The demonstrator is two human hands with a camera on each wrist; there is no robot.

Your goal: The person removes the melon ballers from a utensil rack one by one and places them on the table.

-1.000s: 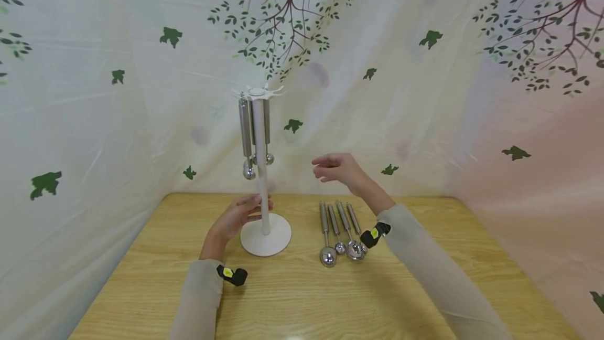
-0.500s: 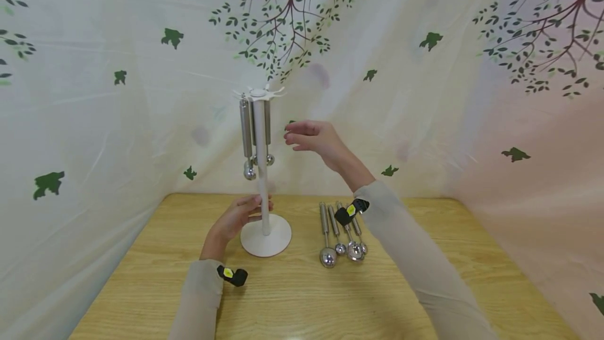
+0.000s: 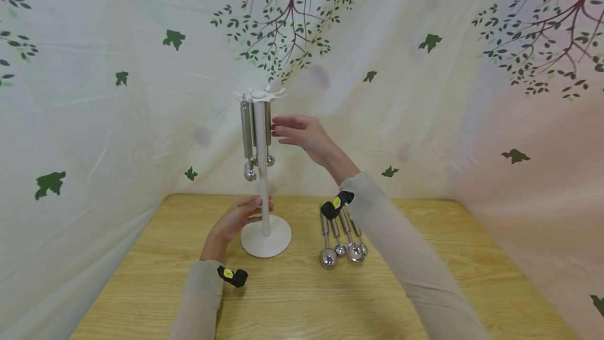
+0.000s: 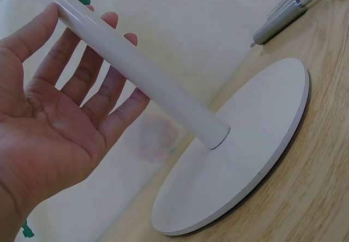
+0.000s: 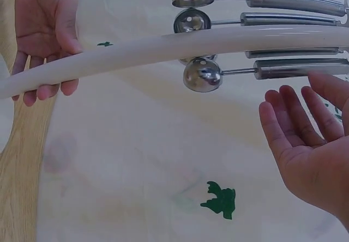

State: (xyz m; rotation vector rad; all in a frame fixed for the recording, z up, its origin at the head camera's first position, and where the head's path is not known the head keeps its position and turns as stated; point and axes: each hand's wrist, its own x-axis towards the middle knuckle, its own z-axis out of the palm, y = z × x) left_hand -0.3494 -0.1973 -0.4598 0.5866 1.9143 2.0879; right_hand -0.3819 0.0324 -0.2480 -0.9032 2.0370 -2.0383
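A white stand with a round base and hooks at its top stands upright on the table. Low on its pole, the left hand holds it loosely, thumb at one side and fingers passing behind. Several steel scoops with round bowls hang from the hooks by their handles, partly hidden by the pole in the head view. Beside them the right hand is raised, fingers extended and slightly bent. Its thumb overlaps the lowest scoop's handle in the right wrist view, and nothing is in its grasp.
Several more steel utensils with round heads lie side by side on the wooden table, right of the base and partly covered by the right wrist camera. A leaf-printed cloth hangs behind the table.
The right hand has moved left and up, from above the lying utensils to right beside the hanging scoops. The left hand has stayed on the pole.
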